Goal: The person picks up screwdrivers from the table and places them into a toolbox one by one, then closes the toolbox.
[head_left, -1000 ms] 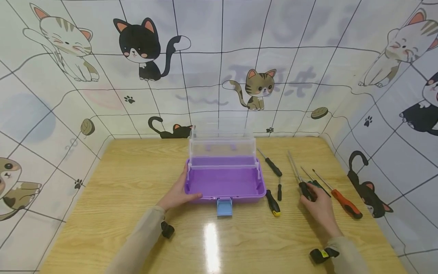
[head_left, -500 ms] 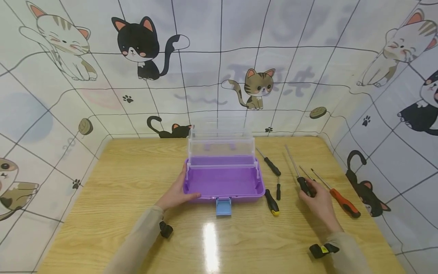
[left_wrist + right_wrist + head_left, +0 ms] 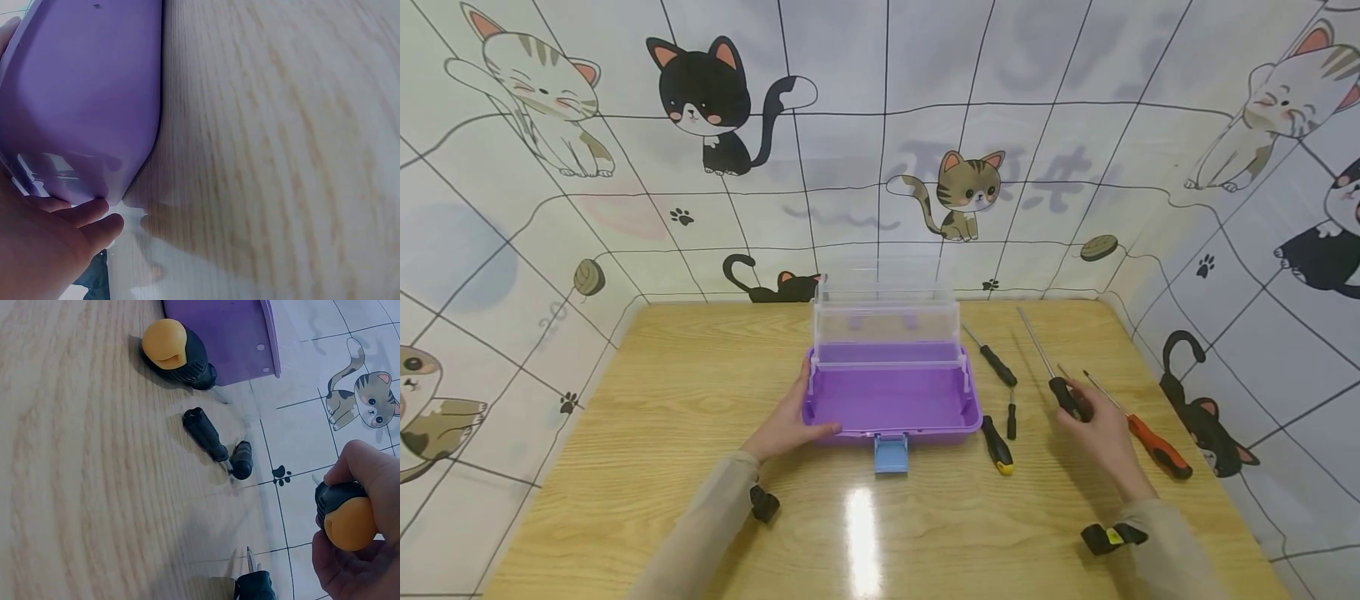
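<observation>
My right hand (image 3: 1101, 425) grips a screwdriver (image 3: 1062, 396) by its black handle, the long shaft pointing away toward the wall. In the right wrist view this screwdriver (image 3: 350, 524) shows a yellow handle end between thumb and fingers, above the table. My left hand (image 3: 790, 421) holds the left end of a purple toolbox (image 3: 891, 400), thumb on the front rim. In the left wrist view its fingertips (image 3: 106, 228) lie against the purple wall (image 3: 81, 94). The toolbox's clear lid (image 3: 887, 321) is raised, its blue latch (image 3: 891, 454) hangs down, and the bottom is bare.
Right of the toolbox lie a black screwdriver (image 3: 998, 365), a small black one (image 3: 1012, 421) and a yellow-ended one (image 3: 997, 446). An orange-and-black screwdriver (image 3: 1160, 447) lies farther right. A dark green-handled one (image 3: 255, 586) is mostly hidden by my right hand in the head view. Cat-printed sheeting surrounds the table (image 3: 700, 375).
My right hand has raised the screwdriver and shifted it slightly away and to the left, its tip moving toward the back wall. My left hand stays on the toolbox.
</observation>
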Tool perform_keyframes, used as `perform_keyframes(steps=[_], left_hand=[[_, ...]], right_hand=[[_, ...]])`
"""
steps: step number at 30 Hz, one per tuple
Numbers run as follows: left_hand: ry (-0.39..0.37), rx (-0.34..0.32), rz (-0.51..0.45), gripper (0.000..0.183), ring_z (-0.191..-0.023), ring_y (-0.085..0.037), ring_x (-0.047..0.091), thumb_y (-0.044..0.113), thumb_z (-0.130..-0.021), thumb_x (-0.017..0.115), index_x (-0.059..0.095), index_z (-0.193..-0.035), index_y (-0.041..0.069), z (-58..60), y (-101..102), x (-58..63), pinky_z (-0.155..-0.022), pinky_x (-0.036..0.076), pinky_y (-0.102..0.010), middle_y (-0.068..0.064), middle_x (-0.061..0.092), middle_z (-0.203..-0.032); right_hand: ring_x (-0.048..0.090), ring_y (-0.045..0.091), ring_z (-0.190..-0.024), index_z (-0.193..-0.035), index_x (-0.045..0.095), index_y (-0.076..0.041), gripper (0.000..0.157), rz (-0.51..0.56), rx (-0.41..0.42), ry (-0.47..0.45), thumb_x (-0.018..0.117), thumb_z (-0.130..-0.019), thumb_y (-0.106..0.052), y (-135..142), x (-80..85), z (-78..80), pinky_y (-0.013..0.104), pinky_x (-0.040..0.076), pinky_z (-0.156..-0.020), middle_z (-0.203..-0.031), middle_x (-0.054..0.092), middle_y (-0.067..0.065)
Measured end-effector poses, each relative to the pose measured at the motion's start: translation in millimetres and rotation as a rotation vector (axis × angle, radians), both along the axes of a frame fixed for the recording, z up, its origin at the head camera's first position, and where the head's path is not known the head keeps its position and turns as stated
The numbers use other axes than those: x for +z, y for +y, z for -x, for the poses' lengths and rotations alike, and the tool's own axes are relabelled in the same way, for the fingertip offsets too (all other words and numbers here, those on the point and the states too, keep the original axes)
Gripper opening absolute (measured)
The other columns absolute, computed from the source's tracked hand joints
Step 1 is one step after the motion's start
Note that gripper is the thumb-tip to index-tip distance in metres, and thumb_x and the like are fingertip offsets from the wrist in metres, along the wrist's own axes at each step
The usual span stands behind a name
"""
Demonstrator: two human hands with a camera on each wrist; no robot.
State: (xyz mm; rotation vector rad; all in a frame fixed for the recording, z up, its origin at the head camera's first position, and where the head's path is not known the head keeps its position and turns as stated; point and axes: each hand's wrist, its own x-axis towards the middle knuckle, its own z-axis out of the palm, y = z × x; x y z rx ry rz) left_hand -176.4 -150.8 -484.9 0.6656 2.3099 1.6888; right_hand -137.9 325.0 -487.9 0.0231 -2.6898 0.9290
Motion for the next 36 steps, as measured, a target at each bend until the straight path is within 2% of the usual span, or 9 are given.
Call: perform_keyframes(steps=[5,9,16,23,27,30,33,34,36], left_hand=[[0.018,-0.002,0.019,0.124,-0.142,-0.042,0.007,0.006,-0.075,0.082,-0.016,-0.152,0.006,0.1,0,-0.4,-0.11,0.02,-0.055,-0.024,-0.009,-0.157],[0.024,0.001,-0.002,0.125,-0.142,-0.043,0.006,0.006,-0.074,0.083,-0.016,-0.152,0.007,1.7,-1,-6.3,-0.109,0.021,-0.057,-0.023,-0.009,-0.157],[0.023,0.043,0.03,0.129,-0.143,-0.037,0.008,0.014,-0.073,0.085,-0.016,-0.153,0.026,10.1,-4,-33.6,-0.107,0.026,-0.055,-0.01,-0.009,-0.16],[0.018,0.044,0.024,0.13,-0.144,-0.034,0.009,0.018,-0.072,0.086,-0.016,-0.152,0.033,12.1,-4,-37.6,-0.109,0.025,-0.053,-0.005,-0.009,-0.161],[0.029,0.026,-0.001,0.129,-0.143,-0.037,0.012,0.013,-0.073,0.085,-0.016,-0.153,0.03,12.1,-3,-34.9,-0.106,0.03,-0.054,-0.007,-0.009,-0.16],[0.037,0.02,0.019,0.127,-0.143,-0.04,0.008,0.008,-0.074,0.083,-0.016,-0.153,0.017,6.4,-1,-18.4,-0.108,0.025,-0.055,-0.016,-0.01,-0.159],[0.027,0.022,0.042,0.125,-0.143,-0.039,0.006,0.007,-0.074,0.083,-0.015,-0.152,0.011,0.5,2,-2.9,-0.111,0.019,-0.054,-0.02,-0.009,-0.158],[0.021,0.019,0.043,0.125,-0.143,-0.04,0.006,0.007,-0.075,0.082,-0.015,-0.152,0.009,-1.1,2,1.2,-0.111,0.019,-0.054,-0.022,-0.009,-0.158],[0.012,0.016,0.034,0.125,-0.143,-0.039,0.006,0.007,-0.075,0.082,-0.015,-0.152,0.012,-1.9,2,1.6,-0.111,0.021,-0.053,-0.02,-0.009,-0.158]], right_hand=[[0.062,0.035,-0.083,-0.13,0.055,0.006,0.05,0.003,0.028,-0.02,0.069,-0.084,-0.006,-1,5.7,2.4,0.031,0.047,-0.061,-0.107,0.06,0.024],[0.062,0.035,-0.082,-0.131,0.055,0.005,0.05,-0.005,0.038,-0.017,0.069,-0.084,-0.006,-3,11.5,4.4,0.033,0.047,-0.061,-0.108,0.06,0.023],[0.059,0.029,-0.078,-0.13,0.057,0.003,0.049,-0.028,0.047,0.008,0.068,-0.083,-0.005,-5,14.8,8.0,0.033,0.044,-0.058,-0.104,0.061,0.02],[0.058,0.03,-0.079,-0.128,0.058,0.003,0.048,-0.019,0.075,0.03,0.069,-0.081,-0.004,-7,20.2,12.3,0.034,0.045,-0.06,-0.103,0.061,0.021],[0.058,0.029,-0.081,-0.128,0.058,0.004,0.049,-0.01,0.101,0.061,0.071,-0.081,-0.002,-10,25.9,14.5,0.029,0.046,-0.061,-0.103,0.062,0.021],[0.058,0.027,-0.08,-0.128,0.059,0.003,0.05,-0.005,0.122,0.076,0.072,-0.08,-0.002,-12,29.7,15.7,0.024,0.046,-0.059,-0.102,0.062,0.02],[0.057,0.026,-0.08,-0.128,0.059,0.002,0.05,-0.004,0.14,0.077,0.072,-0.081,-0.002,-13,32.7,16.6,0.022,0.045,-0.058,-0.103,0.061,0.019],[0.056,0.025,-0.08,-0.128,0.059,0.002,0.049,-0.004,0.144,0.074,0.072,-0.081,-0.002,-14,33.3,16.9,0.022,0.045,-0.058,-0.103,0.061,0.018],[0.055,0.023,-0.08,-0.129,0.059,0.001,0.049,-0.004,0.153,0.071,0.072,-0.082,-0.002,-14,34.1,17.5,0.022,0.045,-0.057,-0.104,0.061,0.018]])
